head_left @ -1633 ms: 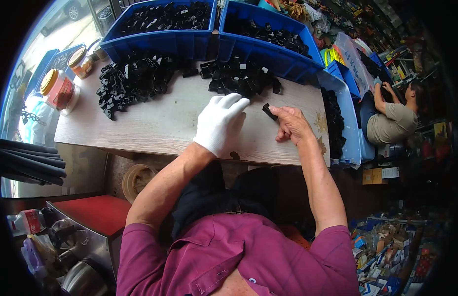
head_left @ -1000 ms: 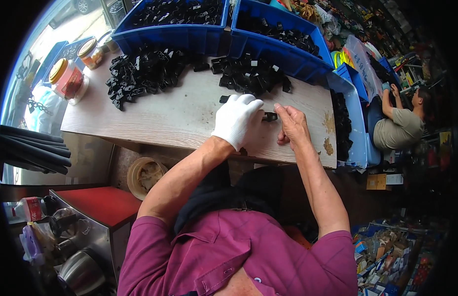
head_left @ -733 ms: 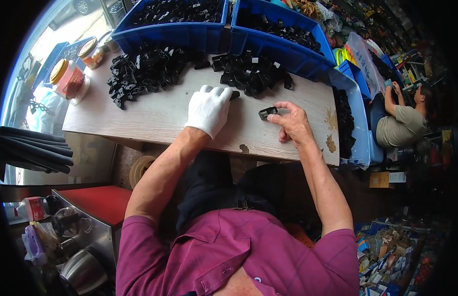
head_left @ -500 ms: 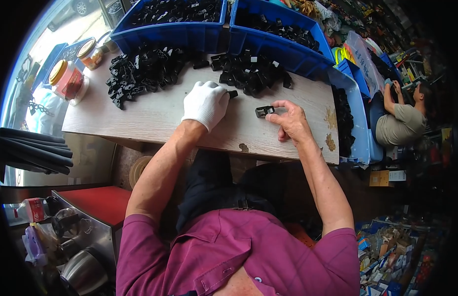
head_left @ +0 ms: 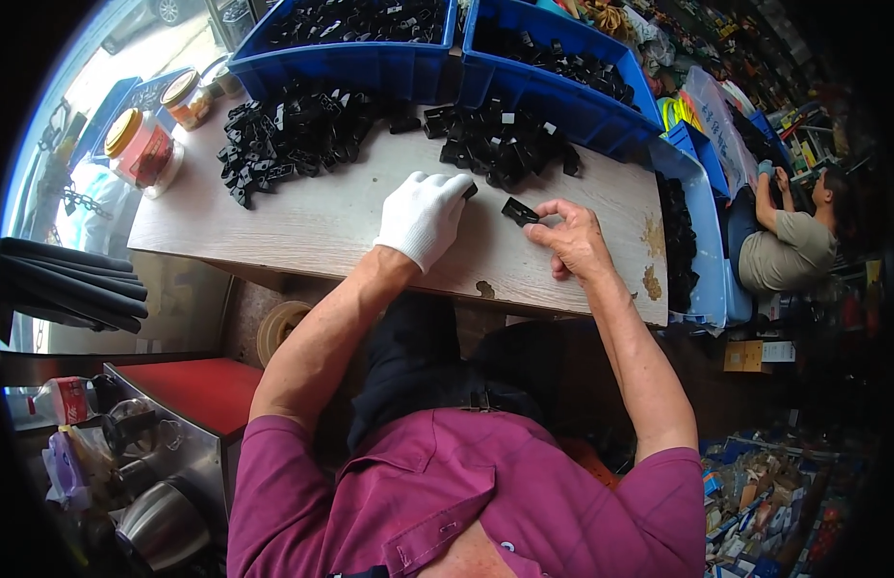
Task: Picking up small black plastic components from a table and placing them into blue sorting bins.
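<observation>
My left hand [head_left: 423, 220], in a white knitted glove, is closed over the worktable with a small black part [head_left: 470, 192] showing at its fingertips. Bare, my right hand [head_left: 570, 239] pinches another small black plastic part [head_left: 519, 212] between thumb and fingers, just above the tabletop. The two parts are apart. Beyond my hands lie two heaps of similar parts: a left heap [head_left: 293, 135] and a right heap [head_left: 500, 144]. Most of the part in my left hand is hidden by the glove.
Blue bins [head_left: 346, 69] [head_left: 562, 89] of black parts line the table's [head_left: 355, 236] far edge; a lighter blue bin [head_left: 709, 231] stands at its right end. Lidded jars [head_left: 142, 154] sit at the left. Further right a person [head_left: 789, 241] works with raised hands.
My left hand has shifted slightly right and its part shows more at the fingertips. The part in my right hand has been tilted. The whole view has moved a little.
</observation>
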`<state>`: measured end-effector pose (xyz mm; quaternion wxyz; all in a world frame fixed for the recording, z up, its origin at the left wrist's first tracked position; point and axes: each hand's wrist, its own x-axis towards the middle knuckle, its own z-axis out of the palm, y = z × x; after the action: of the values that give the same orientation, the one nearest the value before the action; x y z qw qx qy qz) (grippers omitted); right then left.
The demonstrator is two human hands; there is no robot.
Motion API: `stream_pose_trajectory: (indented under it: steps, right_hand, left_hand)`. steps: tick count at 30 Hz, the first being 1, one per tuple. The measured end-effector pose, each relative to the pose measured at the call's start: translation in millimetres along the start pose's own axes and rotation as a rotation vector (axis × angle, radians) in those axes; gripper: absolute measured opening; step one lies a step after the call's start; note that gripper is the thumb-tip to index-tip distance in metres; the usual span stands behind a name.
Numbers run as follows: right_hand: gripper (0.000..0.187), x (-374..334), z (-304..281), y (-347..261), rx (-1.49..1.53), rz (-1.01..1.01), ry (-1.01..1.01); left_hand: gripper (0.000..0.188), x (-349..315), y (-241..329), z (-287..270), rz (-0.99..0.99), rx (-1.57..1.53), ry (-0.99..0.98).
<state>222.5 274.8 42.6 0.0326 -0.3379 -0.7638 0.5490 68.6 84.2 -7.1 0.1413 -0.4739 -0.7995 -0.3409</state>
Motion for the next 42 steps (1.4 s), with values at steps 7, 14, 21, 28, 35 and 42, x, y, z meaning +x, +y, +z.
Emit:
stream_pose_trajectory:
  steps: [7, 14, 21, 28, 35, 42]
  right_hand:
    - [0.027, 1, -2, 9, 0.052, -0.043, -0.064]
    - [0.023, 2, -4, 15, 0.027, -0.092, -0.078]
    - [0.024, 0, -1, 10, 0.019, -0.087, -0.088]
    - [0.027, -2, 0, 1, -0.040, -0.070, -0.138]
    - [0.026, -3, -1, 5, -0.057, -0.082, -0.104]
    - [0.038, -4, -13, 15, 0.169, -0.024, 0.020]
  left_hand:
    - [0.024, 7, 26, 14, 0.098, -0.273, -0.002]
    - [0.026, 22, 30, 22, 0.268, -0.236, -0.241]
    - [0.030, 16, 23, 26, 0.402, -0.201, -0.152]
    - [0.031, 5, 30, 20, 0.369, -0.069, -0.190]
    - [0.026, 4, 35, 17, 0.366, -0.091, -0.158]
    - [0.029, 44, -33, -14, -0.011, 0.206, 0.242]
